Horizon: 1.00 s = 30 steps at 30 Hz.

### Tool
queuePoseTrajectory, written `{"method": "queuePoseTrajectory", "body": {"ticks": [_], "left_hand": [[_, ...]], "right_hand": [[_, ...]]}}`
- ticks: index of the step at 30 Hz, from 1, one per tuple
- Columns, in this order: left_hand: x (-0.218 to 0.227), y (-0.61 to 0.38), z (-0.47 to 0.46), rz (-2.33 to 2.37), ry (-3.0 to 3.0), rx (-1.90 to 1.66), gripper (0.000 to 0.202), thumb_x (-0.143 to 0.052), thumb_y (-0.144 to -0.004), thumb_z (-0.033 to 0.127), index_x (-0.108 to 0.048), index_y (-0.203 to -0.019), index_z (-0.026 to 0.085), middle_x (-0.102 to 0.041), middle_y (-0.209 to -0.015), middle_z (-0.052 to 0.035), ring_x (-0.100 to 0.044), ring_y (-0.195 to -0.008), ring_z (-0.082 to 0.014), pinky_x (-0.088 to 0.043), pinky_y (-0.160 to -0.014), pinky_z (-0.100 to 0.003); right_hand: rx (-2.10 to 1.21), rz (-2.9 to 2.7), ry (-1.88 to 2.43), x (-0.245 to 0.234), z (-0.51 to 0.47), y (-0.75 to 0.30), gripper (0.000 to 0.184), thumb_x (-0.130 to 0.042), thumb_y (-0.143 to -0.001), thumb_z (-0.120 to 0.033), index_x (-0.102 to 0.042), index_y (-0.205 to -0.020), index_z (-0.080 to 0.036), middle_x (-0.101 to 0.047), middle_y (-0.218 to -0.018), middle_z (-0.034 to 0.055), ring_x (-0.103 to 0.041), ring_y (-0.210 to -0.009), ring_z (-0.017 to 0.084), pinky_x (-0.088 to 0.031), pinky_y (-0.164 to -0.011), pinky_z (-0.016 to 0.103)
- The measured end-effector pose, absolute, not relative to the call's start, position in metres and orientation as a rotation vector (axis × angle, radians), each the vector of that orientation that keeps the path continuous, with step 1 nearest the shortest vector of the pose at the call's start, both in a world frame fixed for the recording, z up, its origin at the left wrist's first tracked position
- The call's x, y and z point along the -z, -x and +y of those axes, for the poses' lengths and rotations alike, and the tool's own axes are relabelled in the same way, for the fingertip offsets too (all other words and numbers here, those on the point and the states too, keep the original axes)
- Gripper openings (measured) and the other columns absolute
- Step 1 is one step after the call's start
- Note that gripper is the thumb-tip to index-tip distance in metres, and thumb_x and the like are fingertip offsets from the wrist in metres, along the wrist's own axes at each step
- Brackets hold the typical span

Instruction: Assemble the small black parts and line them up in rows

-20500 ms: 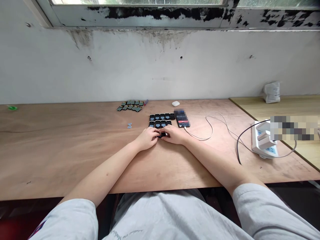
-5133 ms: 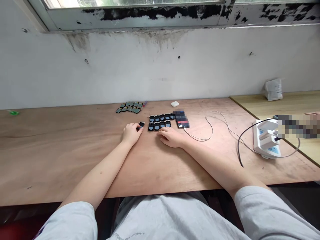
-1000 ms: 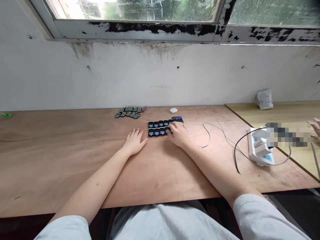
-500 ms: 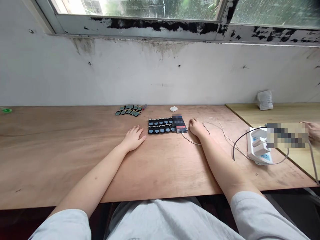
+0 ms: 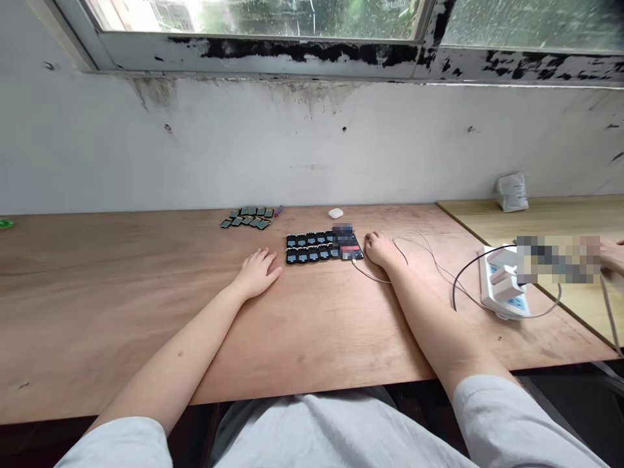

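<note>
My left hand (image 5: 257, 271) lies flat and open on the wooden table (image 5: 146, 305), just left of two rows of small black modules with blue screens (image 5: 311, 247). My right hand (image 5: 383, 250) rests on the table to the right of a phone (image 5: 349, 244), its fingers loosely curled and holding nothing. A white cable (image 5: 414, 257) runs from the phone past my right hand.
A cluster of greenish flat parts (image 5: 247, 218) with a small red-purple pen lies further back. A white earbud case (image 5: 335, 212) sits near the wall. A white power strip (image 5: 502, 286) with plugs stands at the right. Another person's hand (image 5: 611, 255) shows at the right edge.
My right hand has left the black modules and moved right, past the phone, onto the table. My left hand has stayed flat where it was.
</note>
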<state>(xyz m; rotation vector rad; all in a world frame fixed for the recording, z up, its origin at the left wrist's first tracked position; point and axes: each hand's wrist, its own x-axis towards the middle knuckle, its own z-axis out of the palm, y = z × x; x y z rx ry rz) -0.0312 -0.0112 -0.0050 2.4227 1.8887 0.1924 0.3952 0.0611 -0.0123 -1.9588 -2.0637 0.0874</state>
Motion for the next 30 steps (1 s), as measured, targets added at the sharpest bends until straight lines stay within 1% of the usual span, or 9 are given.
{"method": "queuePoseTrajectory", "body": {"ticks": [7, 14, 18, 20, 23, 24, 27, 30], "left_hand": [[0.002, 0.029, -0.013, 1.897, -2.423, -0.186, 0.074, -0.033, -0.100, 0.062, -0.042, -0.158, 0.017, -0.030, -0.169, -0.0130, -0.024, -0.157, -0.0341, -0.024, -0.126, -0.050], [0.001, 0.029, -0.013, 1.897, -2.414, -0.188, 0.074, -0.034, -0.100, 0.061, -0.042, -0.158, 0.016, -0.030, -0.169, -0.0139, -0.024, -0.157, -0.0344, -0.024, -0.126, -0.051], [0.003, 0.029, -0.012, 1.898, -2.423, -0.201, 0.074, -0.034, -0.100, 0.062, -0.043, -0.158, 0.017, -0.031, -0.169, -0.0132, -0.025, -0.157, -0.0342, -0.025, -0.125, -0.051], [0.004, 0.030, -0.011, 1.900, -2.423, -0.204, 0.074, -0.033, -0.100, 0.063, -0.043, -0.158, 0.018, -0.031, -0.169, -0.0126, -0.024, -0.157, -0.0340, -0.025, -0.125, -0.051], [0.006, 0.031, -0.011, 1.896, -2.425, -0.205, 0.074, -0.033, -0.100, 0.063, -0.042, -0.158, 0.018, -0.030, -0.169, -0.0126, -0.024, -0.157, -0.0342, -0.025, -0.125, -0.052], [0.006, 0.031, -0.011, 1.895, -2.425, -0.204, 0.074, -0.033, -0.100, 0.063, -0.042, -0.158, 0.018, -0.030, -0.169, -0.0126, -0.024, -0.157, -0.0343, -0.025, -0.125, -0.052], [0.005, 0.031, -0.012, 1.895, -2.433, -0.205, 0.074, -0.033, -0.100, 0.063, -0.043, -0.158, 0.018, -0.031, -0.168, -0.0127, -0.025, -0.157, -0.0348, -0.026, -0.125, -0.052], [0.004, 0.030, -0.012, 1.897, -2.431, -0.206, 0.074, -0.033, -0.100, 0.062, -0.043, -0.158, 0.017, -0.031, -0.169, -0.0134, -0.025, -0.157, -0.0352, -0.026, -0.125, -0.053]], "right_hand": [[-0.090, -2.049, 1.974, 0.009, 0.060, -0.393, 0.042, -0.031, -0.104, -0.028, -0.062, -0.130, -0.017, -0.059, -0.136, 0.0183, -0.056, -0.123, 0.033, -0.041, -0.105, 0.044], [-0.088, -2.062, 1.971, 0.004, 0.056, -0.391, 0.041, -0.031, -0.104, -0.027, -0.063, -0.127, -0.017, -0.061, -0.134, 0.0183, -0.056, -0.123, 0.033, -0.042, -0.105, 0.045], [-0.091, -2.059, 1.968, 0.004, 0.055, -0.390, 0.041, -0.031, -0.103, -0.026, -0.063, -0.127, -0.016, -0.061, -0.134, 0.0187, -0.055, -0.125, 0.033, -0.041, -0.107, 0.045], [-0.102, -2.039, 1.973, 0.003, 0.054, -0.389, 0.043, -0.031, -0.103, -0.026, -0.059, -0.134, -0.015, -0.059, -0.139, 0.0190, -0.054, -0.127, 0.033, -0.040, -0.108, 0.045], [-0.040, -1.986, 1.929, -0.003, 0.051, -0.383, 0.054, -0.036, -0.100, -0.024, -0.043, -0.153, -0.013, -0.048, -0.153, 0.0193, -0.050, -0.132, 0.034, -0.041, -0.109, 0.046], [0.012, -1.991, 1.883, -0.005, 0.049, -0.379, 0.057, -0.038, -0.098, -0.020, -0.040, -0.155, -0.013, -0.045, -0.156, 0.0190, -0.049, -0.133, 0.034, -0.041, -0.108, 0.046], [0.149, -2.085, 1.643, -0.013, 0.040, -0.358, 0.055, -0.037, -0.095, -0.011, -0.050, -0.148, -0.016, -0.050, -0.152, 0.0163, -0.044, -0.137, 0.034, -0.036, -0.112, 0.047], [0.176, -2.191, 1.441, -0.013, 0.028, -0.330, 0.047, -0.041, -0.095, -0.012, -0.057, -0.140, -0.015, -0.056, -0.144, 0.0170, -0.046, -0.131, 0.035, -0.035, -0.111, 0.049]]}}
